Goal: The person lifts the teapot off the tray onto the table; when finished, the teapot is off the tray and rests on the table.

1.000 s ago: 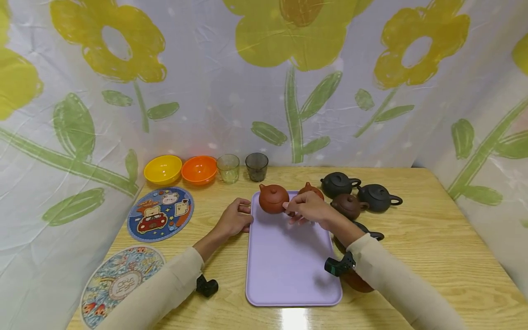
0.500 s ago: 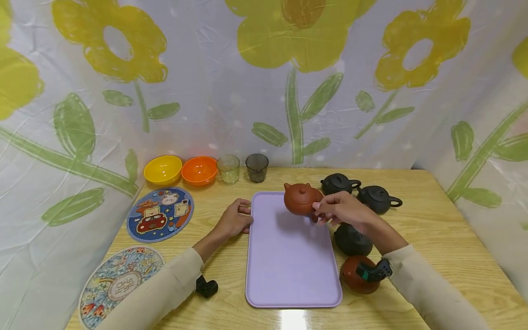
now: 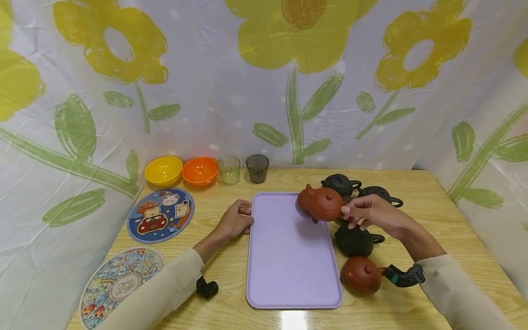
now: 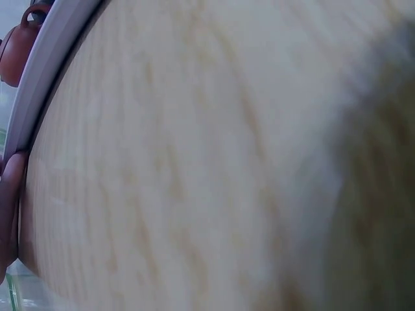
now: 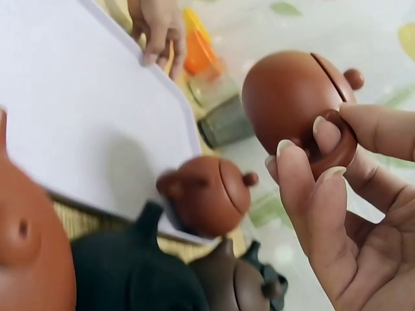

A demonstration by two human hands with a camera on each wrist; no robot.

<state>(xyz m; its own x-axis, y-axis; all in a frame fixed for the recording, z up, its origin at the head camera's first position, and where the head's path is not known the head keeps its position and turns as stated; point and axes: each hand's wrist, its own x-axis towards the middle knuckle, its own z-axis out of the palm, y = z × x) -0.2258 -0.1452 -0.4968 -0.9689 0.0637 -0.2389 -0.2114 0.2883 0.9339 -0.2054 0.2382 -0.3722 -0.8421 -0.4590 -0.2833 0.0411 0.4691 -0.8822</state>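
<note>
My right hand (image 3: 345, 211) pinches the handle of a red-brown teapot (image 3: 326, 205), held in the air over the far right edge of the lilac tray (image 3: 288, 261). The right wrist view shows the thumb and fingers (image 5: 295, 175) on the handle of that teapot (image 5: 292, 97). A second red-brown teapot (image 5: 207, 194) stands at the tray's corner below it. My left hand (image 3: 237, 219) holds the tray's left rim with curled fingers. In the left wrist view I see only blurred tabletop, the tray's rim (image 4: 52, 65) and a fingertip (image 4: 10, 207).
To the right of the tray stand two black teapots (image 3: 340, 182) (image 3: 379, 192) at the back, another black one (image 3: 354, 240) and a red-brown one (image 3: 362, 275). A yellow bowl (image 3: 163, 169), orange bowl (image 3: 200, 170) and two glasses (image 3: 228, 169) line the back; two round mats (image 3: 161, 214) lie left.
My right hand lifted the red-brown teapot from the tray's far left part and carried it rightward to the tray's right edge. The left hand stayed on the rim.
</note>
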